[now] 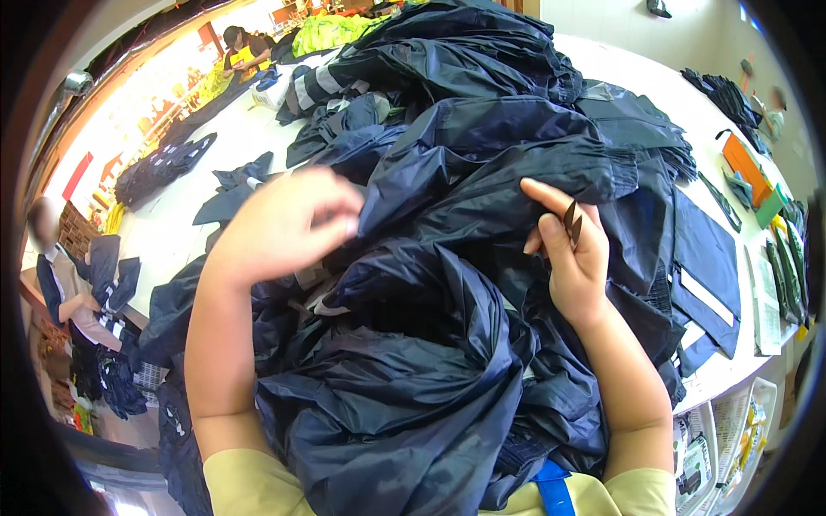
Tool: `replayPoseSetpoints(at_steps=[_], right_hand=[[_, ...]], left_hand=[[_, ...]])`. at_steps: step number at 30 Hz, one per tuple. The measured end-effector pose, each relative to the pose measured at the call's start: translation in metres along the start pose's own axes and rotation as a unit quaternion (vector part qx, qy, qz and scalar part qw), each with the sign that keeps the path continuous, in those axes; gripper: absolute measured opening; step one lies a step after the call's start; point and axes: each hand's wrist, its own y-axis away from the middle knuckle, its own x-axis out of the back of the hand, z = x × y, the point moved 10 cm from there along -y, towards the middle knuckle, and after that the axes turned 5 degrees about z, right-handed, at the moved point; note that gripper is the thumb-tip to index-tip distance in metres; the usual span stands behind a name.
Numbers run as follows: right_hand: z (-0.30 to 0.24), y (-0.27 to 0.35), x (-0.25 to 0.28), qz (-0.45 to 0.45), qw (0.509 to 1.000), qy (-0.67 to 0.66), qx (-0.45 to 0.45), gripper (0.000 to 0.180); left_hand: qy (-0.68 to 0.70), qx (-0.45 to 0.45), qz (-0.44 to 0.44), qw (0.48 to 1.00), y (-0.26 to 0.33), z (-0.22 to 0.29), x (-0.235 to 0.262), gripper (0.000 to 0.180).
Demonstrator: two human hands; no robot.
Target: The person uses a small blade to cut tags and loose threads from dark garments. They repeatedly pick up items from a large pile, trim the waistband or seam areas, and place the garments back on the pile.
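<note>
Dark navy garments of thin, shiny fabric lie heaped before me. One garment (404, 370) is bunched over my lap and the near edge of the table. My left hand (297, 215), blurred, has its fingers curled beside a raised fold of the navy fabric (465, 163); whether it grips the fold cannot be told. My right hand (572, 254) is closed around small dark thread snips (573, 222), their two pointed blades standing slightly apart above the thumb. Its index finger stretches toward the fabric near an elastic gathered cuff (621, 170).
More navy garments pile up on the white table (163, 249), some with pale reflective strips (705, 297). Orange folders (747, 168) lie at the right edge, above white bins (731, 430) holding packages. One person (245, 56) works at the far left; another (73, 284) handles garments nearer.
</note>
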Motion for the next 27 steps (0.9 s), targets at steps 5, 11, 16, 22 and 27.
replayPoseSetpoints(at_steps=[5,11,16,22,27], right_hand=[[-0.045,0.012,-0.033,-0.134,0.921,0.239,0.278,0.042],[-0.035,0.025,-0.051,-0.247,0.881,0.291,0.279,0.035],[-0.041,0.014,-0.042,-0.272,0.898,0.262,0.225,0.021],[-0.054,0.008,-0.007,-0.383,0.905,0.181,0.025,0.029],[-0.068,-0.031,0.037,-0.103,0.955,0.267,0.075,0.018]], left_hand=[[0.185,-0.02,0.096,0.978,-0.072,0.075,0.015,0.037],[0.197,-0.042,0.025,0.979,-0.103,0.109,-0.028,0.067],[0.305,0.019,-0.002,0.952,-0.081,0.083,-0.047,0.064],[0.317,0.027,0.08,0.945,-0.06,0.074,-0.046,0.052],[0.362,-0.039,0.171,0.916,-0.049,0.086,-0.038,0.049]])
